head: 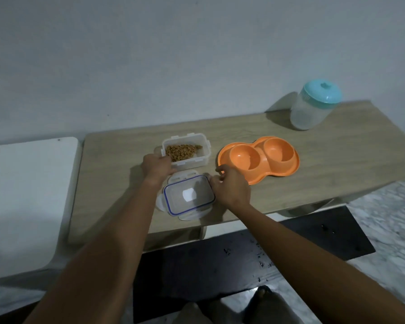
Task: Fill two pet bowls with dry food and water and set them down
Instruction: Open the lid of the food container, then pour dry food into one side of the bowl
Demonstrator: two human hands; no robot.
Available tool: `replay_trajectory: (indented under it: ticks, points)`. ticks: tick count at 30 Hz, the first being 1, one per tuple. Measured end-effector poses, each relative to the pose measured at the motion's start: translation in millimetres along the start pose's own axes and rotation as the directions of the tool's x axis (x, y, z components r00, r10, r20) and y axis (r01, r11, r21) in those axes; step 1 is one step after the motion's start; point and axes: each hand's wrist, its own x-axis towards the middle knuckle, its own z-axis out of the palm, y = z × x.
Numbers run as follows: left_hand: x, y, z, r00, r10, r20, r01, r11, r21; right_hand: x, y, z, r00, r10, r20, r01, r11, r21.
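1. Wooden table (337,160): empty orange bowl (292,163) at 3 o'clock of kibble tub (192,161).
2. Lid (188,195) is off. Left hand (156,166) grips the tub; right hand (230,187) curled at the lid edge, pinch unclear.
3. Next: tip kibble into one well.

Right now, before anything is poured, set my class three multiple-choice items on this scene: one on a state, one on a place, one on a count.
1. The clear plastic food box is: A open; B sealed; C tipped over.
2. Where does the clear rectangular lid with the blue seal lie? A on the box; B on the wooden table, nearer the person than the box; C on the floor.
3. How many wells has the orange plastic pet dish? A one; B two; C three.
Answers: 1 A, its brown kibble shows uncovered; 2 B, it lies flat before the box; 3 B, two round wells sit side by side.
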Motion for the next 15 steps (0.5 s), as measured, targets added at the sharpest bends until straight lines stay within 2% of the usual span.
replay_trajectory:
  ticks: [2,4,6,7,10,15]
  points:
    - [-7.9,2.4,-1.4,0.999,0.023,-0.037,-0.025,0.999,-0.030,11.9,-4.7,-8.8,0.997,0.056,0.045,-0.063,0.980,0.186]
    - [-19.6,7.3,-0.9,0.997,0.060,-0.055,-0.064,0.995,-0.074,20.8,-8.4,-22.5,0.982,0.152,0.115,-0.186,0.897,0.400]
    - [-31.8,16.2,1.2,0.993,0.104,-0.049,-0.108,0.989,-0.100,31.2,-12.5,-37.4,0.938,0.228,0.261,-0.344,0.715,0.609]
    - [-38.3,21.4,3.8,0.991,0.130,-0.033,-0.133,0.986,-0.098,35.2,-14.0,-46.9,0.911,0.215,0.353,-0.407,0.619,0.672]
    - [-61.5,38.8,19.9,0.976,0.217,0.003,-0.216,0.973,-0.079,43.3,-10.8,-76.5,0.857,0.101,0.505,-0.492,0.452,0.744]
    - [-87.4,53.2,54.6,0.959,0.261,0.107,-0.254,0.964,-0.074,61.1,17.1,-115.8,0.865,0.091,0.494,-0.495,0.324,0.806]
